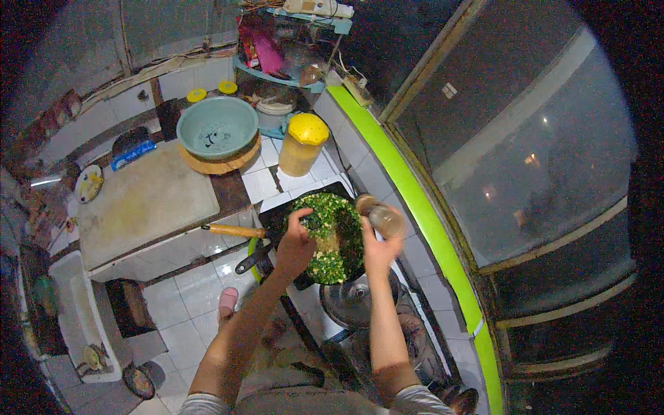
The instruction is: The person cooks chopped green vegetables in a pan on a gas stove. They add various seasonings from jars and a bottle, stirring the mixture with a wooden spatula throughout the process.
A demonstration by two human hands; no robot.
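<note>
A dark pan with a black handle (253,261) holds chopped greens with pale bits (326,266). Over the pan's left side is my left hand (296,250), its fingers curled at a small dark round piece that I cannot make out. My right hand (382,254), at the pan's right edge, grips a small clear jar (386,220) with brownish contents, tilted and slightly blurred. A wooden handle (236,230) sticks out leftward from the pan area. Just below the pan lies a round glass lid (358,297), partly behind my right forearm.
Beyond the pan stands a yellow-lidded container (301,149). A pale blue basin (217,114) rests on a round wooden board (228,164). A large cutting board (149,200) covers the left counter. A bright green ledge (408,183) runs along the right window.
</note>
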